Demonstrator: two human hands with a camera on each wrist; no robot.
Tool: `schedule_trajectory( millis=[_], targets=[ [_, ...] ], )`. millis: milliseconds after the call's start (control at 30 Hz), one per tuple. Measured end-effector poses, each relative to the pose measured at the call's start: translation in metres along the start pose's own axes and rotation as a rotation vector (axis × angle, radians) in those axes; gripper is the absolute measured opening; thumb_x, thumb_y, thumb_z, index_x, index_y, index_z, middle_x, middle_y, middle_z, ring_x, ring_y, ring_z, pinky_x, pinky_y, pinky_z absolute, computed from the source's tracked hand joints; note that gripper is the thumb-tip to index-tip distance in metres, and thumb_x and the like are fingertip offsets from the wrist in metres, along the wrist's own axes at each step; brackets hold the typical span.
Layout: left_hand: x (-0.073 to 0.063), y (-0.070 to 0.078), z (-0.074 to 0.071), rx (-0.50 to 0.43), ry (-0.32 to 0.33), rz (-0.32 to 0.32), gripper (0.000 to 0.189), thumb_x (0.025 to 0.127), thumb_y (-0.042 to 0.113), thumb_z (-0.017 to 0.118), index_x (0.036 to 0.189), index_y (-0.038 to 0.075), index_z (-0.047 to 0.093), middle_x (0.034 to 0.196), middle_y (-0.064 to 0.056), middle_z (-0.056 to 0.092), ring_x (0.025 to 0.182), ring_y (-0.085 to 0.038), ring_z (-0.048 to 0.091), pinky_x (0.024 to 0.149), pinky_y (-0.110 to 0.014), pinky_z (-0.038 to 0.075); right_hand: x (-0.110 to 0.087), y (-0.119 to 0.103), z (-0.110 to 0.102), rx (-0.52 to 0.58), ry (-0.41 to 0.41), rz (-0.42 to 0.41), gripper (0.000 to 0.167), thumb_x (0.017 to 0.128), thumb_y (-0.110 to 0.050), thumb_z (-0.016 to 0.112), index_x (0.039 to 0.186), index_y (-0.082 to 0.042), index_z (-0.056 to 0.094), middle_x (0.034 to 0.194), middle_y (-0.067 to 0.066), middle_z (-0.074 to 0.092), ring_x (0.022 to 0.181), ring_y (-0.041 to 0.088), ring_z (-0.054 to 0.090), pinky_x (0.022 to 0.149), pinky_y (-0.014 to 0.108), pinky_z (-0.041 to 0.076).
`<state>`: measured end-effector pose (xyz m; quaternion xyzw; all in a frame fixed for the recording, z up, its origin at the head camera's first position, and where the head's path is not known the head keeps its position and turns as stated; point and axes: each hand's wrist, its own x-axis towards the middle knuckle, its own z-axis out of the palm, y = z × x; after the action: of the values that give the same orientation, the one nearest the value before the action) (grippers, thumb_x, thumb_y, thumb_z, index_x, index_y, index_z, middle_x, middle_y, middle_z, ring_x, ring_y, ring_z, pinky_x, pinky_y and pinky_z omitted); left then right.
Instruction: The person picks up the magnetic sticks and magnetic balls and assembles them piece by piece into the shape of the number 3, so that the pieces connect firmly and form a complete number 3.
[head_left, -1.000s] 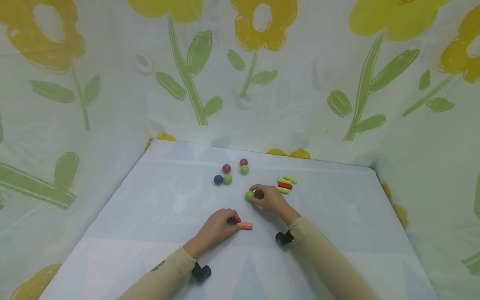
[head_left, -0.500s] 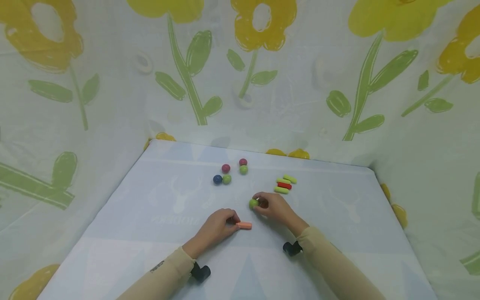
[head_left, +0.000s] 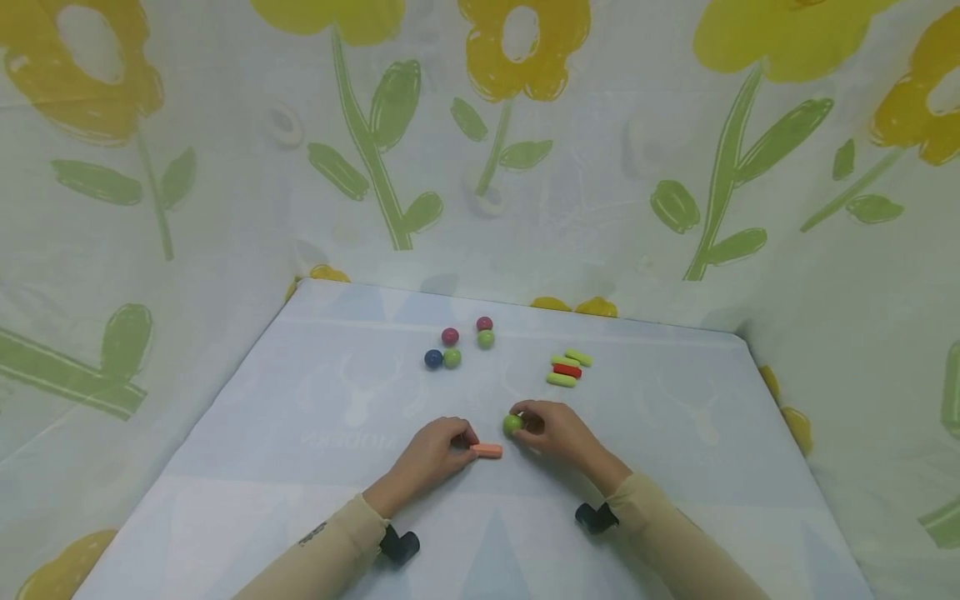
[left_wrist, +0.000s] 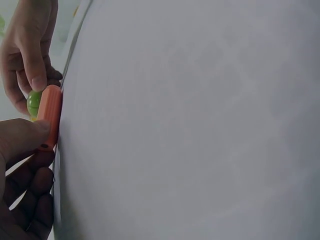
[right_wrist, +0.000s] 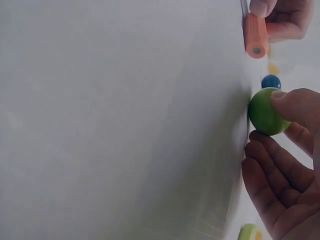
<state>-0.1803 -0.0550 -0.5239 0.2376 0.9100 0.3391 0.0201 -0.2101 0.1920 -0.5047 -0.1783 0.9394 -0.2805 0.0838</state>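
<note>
My left hand (head_left: 432,456) pinches one end of an orange ridged rod (head_left: 490,451) lying on the table. The left wrist view shows my thumb on top of the rod, and a small dark hole in its near end. Just beyond the rod's other end, my right hand (head_left: 561,435) holds a glossy green ball (head_left: 512,426) between thumb and fingers. In the right wrist view the thumb presses the green ball's (right_wrist: 266,112) side while the other fingers spread beneath it. A small gap separates ball and rod.
Behind the hands sit a blue ball (head_left: 433,359), two green balls and two dark pink balls. Several yellow-green rods (head_left: 561,380) and a red rod (head_left: 567,371) lie at the right. A flower-print curtain (head_left: 600,192) surrounds the pale table (head_left: 300,500).
My right hand has brought the green ball toward me and slightly right, away from the yellow-green rods and close to the orange rod's end. My left hand has stayed in place.
</note>
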Motion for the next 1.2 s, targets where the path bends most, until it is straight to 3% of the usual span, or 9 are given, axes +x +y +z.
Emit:
schedule_trajectory(
  millis=[300,500,867,1200],
  targets=[
    [0.0,-0.001,0.001,-0.004,0.004,-0.003,0.01,0.087,0.026,0.074,0.093,0.02,0.069,0.09,0.01,0.068,0.084,-0.006,0.06,0.08,-0.028,0.051,-0.013,-0.001,0.004,0.01,-0.016,-0.006,0.03,0.086,-0.027,0.075,0.114,-0.021,0.067,0.096,-0.012,0.066,0.086,0.004,0.058,0.079,0.023,0.052],
    [0.0,0.0,0.003,-0.013,0.008,-0.017,0.008,0.088,0.026,0.073,0.093,0.021,0.069,0.09,0.011,0.067,0.085,-0.006,0.06,0.08,-0.027,0.051,-0.02,-0.001,0.005,0.012,0.002,-0.057,0.029,0.086,-0.025,0.075,0.113,-0.02,0.067,0.097,-0.011,0.067,0.087,0.003,0.059,0.079,0.023,0.052],
    [0.003,-0.001,0.004,-0.034,0.05,0.007,0.009,0.086,0.021,0.074,0.093,0.019,0.069,0.087,0.009,0.067,0.08,-0.005,0.059,0.074,-0.025,0.05,-0.023,0.002,0.009,0.022,0.027,-0.074,0.028,0.086,-0.024,0.075,0.113,-0.02,0.067,0.099,-0.012,0.068,0.089,0.002,0.06,0.08,0.024,0.053],
    [0.005,-0.001,0.007,-0.038,0.066,-0.016,0.007,0.086,0.02,0.074,0.091,0.021,0.069,0.084,0.011,0.066,0.078,-0.005,0.057,0.073,-0.024,0.048,-0.026,0.002,0.01,0.026,0.046,-0.084,0.028,0.087,-0.027,0.074,0.114,-0.021,0.066,0.1,-0.014,0.067,0.088,0.002,0.061,0.08,0.024,0.053]
  ],
)
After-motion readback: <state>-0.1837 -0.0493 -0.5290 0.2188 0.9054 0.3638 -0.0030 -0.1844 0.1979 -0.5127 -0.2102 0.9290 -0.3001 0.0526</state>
